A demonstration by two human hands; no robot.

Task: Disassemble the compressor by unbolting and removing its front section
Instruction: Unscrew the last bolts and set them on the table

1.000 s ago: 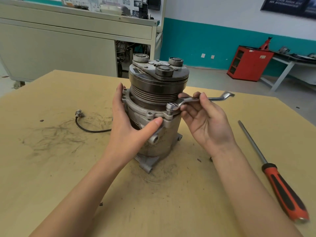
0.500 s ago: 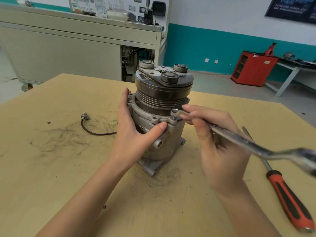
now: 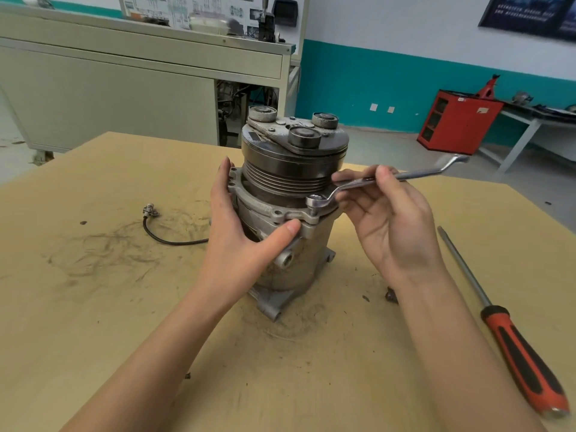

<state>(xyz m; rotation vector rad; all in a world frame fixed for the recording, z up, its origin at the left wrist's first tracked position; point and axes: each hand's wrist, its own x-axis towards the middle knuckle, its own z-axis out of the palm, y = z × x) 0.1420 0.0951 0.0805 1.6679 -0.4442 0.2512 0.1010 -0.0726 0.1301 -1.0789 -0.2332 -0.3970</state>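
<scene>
The grey metal compressor (image 3: 293,263) stands upright on the wooden table (image 3: 93,307), its dark grooved pulley and clutch plate (image 3: 294,151) on top. My left hand (image 3: 246,232) wraps the left side of its body, thumb pressed under the front flange. My right hand (image 3: 389,219) pinches the shaft of a silver ring wrench (image 3: 389,177). The wrench's ring end sits over a flange bolt (image 3: 314,201) at the front right, and its handle points to the right and away.
A long screwdriver (image 3: 511,338) with a red-and-black handle lies on the table at the right. A black wire with a connector (image 3: 156,226) trails left of the compressor. A cabinet and red tool box stand beyond the table.
The wrench handle swung from pointing right toward me and back to pointing right and away, its ring staying on the same bolt. My left hand kept its hold on the compressor.
</scene>
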